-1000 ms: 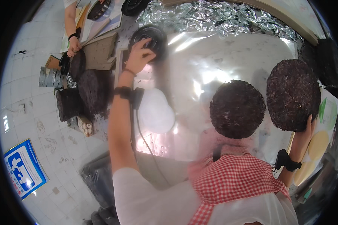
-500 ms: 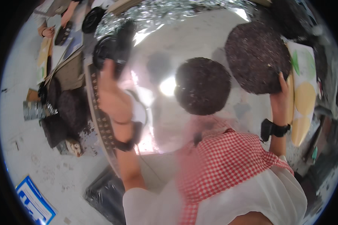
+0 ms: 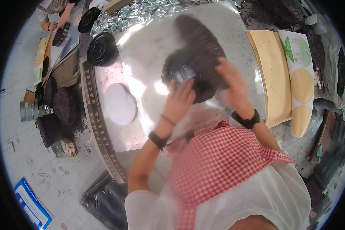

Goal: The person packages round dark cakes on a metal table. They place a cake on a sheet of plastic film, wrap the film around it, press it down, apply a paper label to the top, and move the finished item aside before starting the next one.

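Observation:
Just above the middle of the shiny table, a black moulded plastic tray [image 3: 177,72] lies over a rough dark round cake [image 3: 204,95], whose lower edge shows below it. My left hand [image 3: 181,98] has its fingers on the tray's near edge, gripping it. A second, larger dark cake [image 3: 203,38] is held tilted and blurred over the right side of the tray. Its right edge is in my right hand [image 3: 234,86], thumb side toward the cake. The fingers behind the cake are partly hidden.
Another black plastic tray [image 3: 102,49] sits at the table's left, above white paper discs [image 3: 120,104]. Brown paper [image 3: 270,76] and a sheet of round gold stickers [image 3: 302,86] lie right. Silver wrappers [image 3: 142,17] crowd the back. A co-worker's hands [image 3: 57,25] show far left.
The large cake has come from the right to over the middle, now tilted. My left hand has moved from the trays at left to the middle, bringing a black tray over the smaller cake.

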